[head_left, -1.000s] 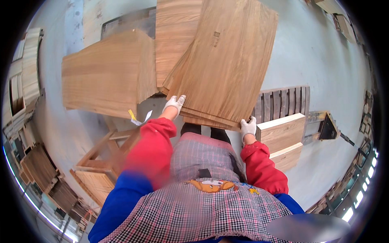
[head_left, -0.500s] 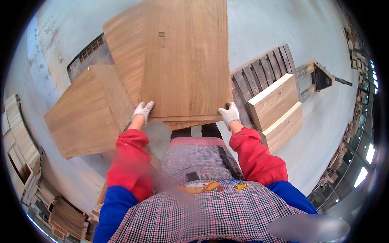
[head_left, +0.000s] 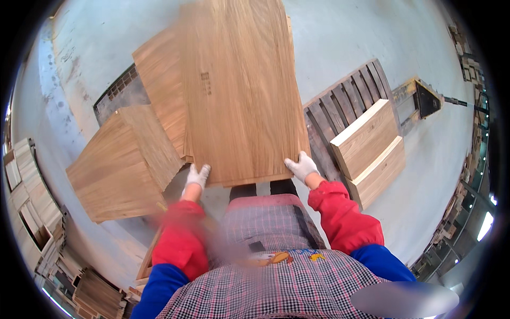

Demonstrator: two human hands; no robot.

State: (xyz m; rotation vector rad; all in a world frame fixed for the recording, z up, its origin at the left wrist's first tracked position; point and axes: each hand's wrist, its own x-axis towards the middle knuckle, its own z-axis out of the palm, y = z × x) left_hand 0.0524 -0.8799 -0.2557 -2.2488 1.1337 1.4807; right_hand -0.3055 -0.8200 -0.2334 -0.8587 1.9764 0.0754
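Observation:
A large wooden panel (head_left: pixel 241 101) with a small dark printed mark stretches away in front of me. My left hand (head_left: pixel 197 178), in a pale glove, is closed on its near left corner, thumb on top. At the near right corner my right hand (head_left: pixel 303 167), gloved too, grips the same panel with the fingers under its edge hidden. Beneath it lie more wooden panels, their edges showing along the right side. To the left, another wooden panel (head_left: pixel 159 74) fans out at an angle, partly covered by the held one.
Stacked wooden boards (head_left: pixel 114 165) stand at the left, close to my left forearm. On the right a slatted wooden pallet (head_left: pixel 340 101) carries two piles of wooden panels (head_left: pixel 366 138). Behind it is a yellow and black pallet truck (head_left: pixel 425 101). A dark grated frame (head_left: pixel 122 87) sits farther left.
Both hands have drawn the top panel toward my body, and its near edge now sits closer to my apron. Panel edges beneath show more on the right. The view has shifted slightly.

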